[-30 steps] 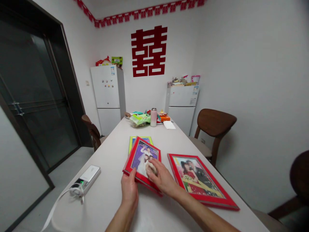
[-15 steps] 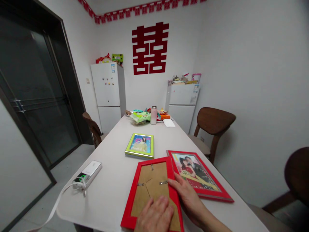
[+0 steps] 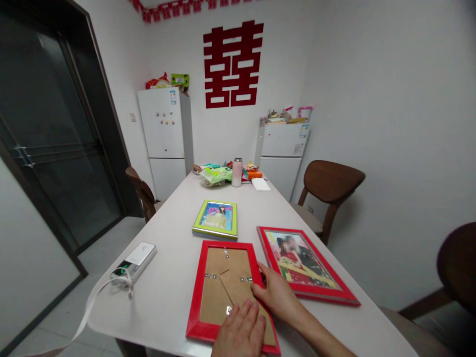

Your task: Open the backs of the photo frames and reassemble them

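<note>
A red picture frame [image 3: 196,297] lies face down near the front of the table. Its tan backboard [image 3: 213,290] carries small metal clips and hangers. My left hand [image 3: 241,329] rests flat on the lower part of this backboard, fingers stretched out and pointing up. Around the frame's right edge my right hand [image 3: 277,295] is closed, with the thumb on top and the other fingers partly hidden at the side. A larger red-framed couple photo [image 3: 301,263] lies face up just right of my right hand. Beyond, a lime-green photo frame [image 3: 196,224] lies face up.
A power bank [image 3: 139,255] with a white strap sits near the left table edge. At the far end are a pink bottle [image 3: 237,173], a green bag [image 3: 217,176] and white paper [image 3: 261,184]. Wooden chairs [image 3: 332,181] flank the white table [image 3: 167,292].
The face-down red frame has turned slightly anticlockwise, its top shifting left and lying flatter. Both hands have stayed on it. The whole view has tilted a little downward.
</note>
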A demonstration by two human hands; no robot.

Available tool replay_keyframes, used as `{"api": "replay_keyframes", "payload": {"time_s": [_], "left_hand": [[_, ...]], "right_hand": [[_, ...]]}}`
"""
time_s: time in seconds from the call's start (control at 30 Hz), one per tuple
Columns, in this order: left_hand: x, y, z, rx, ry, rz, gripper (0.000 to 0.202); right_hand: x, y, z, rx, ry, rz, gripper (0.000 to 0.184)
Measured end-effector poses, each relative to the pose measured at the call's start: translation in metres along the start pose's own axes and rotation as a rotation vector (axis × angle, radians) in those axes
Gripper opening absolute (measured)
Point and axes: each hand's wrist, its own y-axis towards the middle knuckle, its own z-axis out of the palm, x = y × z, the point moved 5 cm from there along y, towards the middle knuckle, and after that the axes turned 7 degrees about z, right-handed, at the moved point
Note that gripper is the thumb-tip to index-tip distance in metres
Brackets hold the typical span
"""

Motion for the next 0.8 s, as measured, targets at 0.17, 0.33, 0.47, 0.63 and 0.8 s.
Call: {"api": "replay_keyframes", "payload": {"time_s": [0.17,0.33,0.47,0.63,0.8], "left_hand": [[-0.001,0.006,-0.009,0.116,-0.104,-0.037,0.044],[0.018,0.0,-0.025,0.203,-0.272,-0.206,0.038],[0.06,-0.026,-0.036,0.161,-0.2,-0.554,0.042],[0.082,-0.049,-0.028,0.087,-0.205,-0.706,0.048],[0.078,-0.051,-0.026,0.005,-0.232,-0.742,0.048]], "right_hand": [[0.001,0.0,0.004,-0.061,-0.29,-0.01,0.037],[0.003,-0.002,0.005,-0.033,-0.33,-0.058,0.035],[0.01,0.0,0.005,-0.031,-0.341,-0.09,0.031],[0.013,0.007,0.009,-0.062,-0.355,-0.045,0.025],[0.012,0.01,0.009,-0.093,-0.363,-0.074,0.025]]}}
